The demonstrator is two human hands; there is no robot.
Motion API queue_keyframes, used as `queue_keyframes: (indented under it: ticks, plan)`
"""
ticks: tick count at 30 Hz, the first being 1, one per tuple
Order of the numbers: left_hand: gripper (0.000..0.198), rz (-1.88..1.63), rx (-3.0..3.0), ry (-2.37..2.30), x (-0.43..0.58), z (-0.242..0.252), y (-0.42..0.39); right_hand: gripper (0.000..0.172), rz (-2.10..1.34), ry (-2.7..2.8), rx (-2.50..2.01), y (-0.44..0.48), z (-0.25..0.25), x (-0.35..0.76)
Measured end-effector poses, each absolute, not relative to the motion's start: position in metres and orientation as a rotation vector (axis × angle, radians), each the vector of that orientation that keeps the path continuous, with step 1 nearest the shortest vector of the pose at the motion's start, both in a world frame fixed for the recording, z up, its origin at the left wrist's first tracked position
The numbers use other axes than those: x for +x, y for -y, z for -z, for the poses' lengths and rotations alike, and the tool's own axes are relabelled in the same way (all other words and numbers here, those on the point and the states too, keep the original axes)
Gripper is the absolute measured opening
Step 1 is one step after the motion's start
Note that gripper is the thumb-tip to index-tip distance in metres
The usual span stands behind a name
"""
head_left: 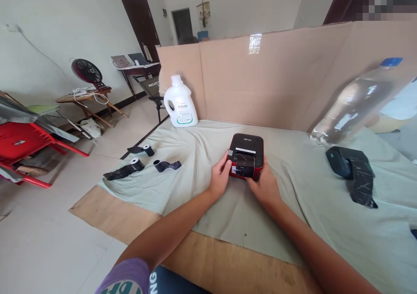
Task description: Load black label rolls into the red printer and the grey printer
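Observation:
A small black and red label printer (248, 143) is between my two hands, above the cloth-covered table. A black strip (245, 164) with pale streaks hangs out of its front slot. My left hand (220, 174) is closed on the printer's left side, its thumb near the front corner. On the right side and lower front edge, my right hand (265, 185) grips it, with most fingers hidden behind. Several rolls of black strip lie to the left, among them one roll (132, 166) partly unwound. A black device (339, 159) with a similar black strip (362, 181) sits at right.
A white jug (180, 105) stands at the back left before a cardboard screen (260, 81). A large clear bottle (355, 103) with a blue cap leans at the right. Pale green cloth (208, 216) covers much of the wooden table (234, 259). A red chair (22, 144) is beyond it, left.

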State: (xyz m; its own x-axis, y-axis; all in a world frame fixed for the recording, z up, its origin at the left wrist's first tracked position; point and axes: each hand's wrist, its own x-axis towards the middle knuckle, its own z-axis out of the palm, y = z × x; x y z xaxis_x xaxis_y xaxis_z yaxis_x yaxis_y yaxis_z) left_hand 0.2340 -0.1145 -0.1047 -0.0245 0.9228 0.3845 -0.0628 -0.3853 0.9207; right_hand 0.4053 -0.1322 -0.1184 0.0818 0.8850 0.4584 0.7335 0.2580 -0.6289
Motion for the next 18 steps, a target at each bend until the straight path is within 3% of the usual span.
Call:
queue_keyframes:
  ticks: [12,18]
  plan:
    - [0.054,-1.492,1.459,-0.942,0.233,0.115,0.122,0.101,-0.132,1.706,-1.585,0.14,0.124,0.411]
    - [0.044,-1.434,1.614,-1.038,0.228,0.114,0.118,0.099,-0.131,1.699,-1.521,0.142,0.119,0.411]
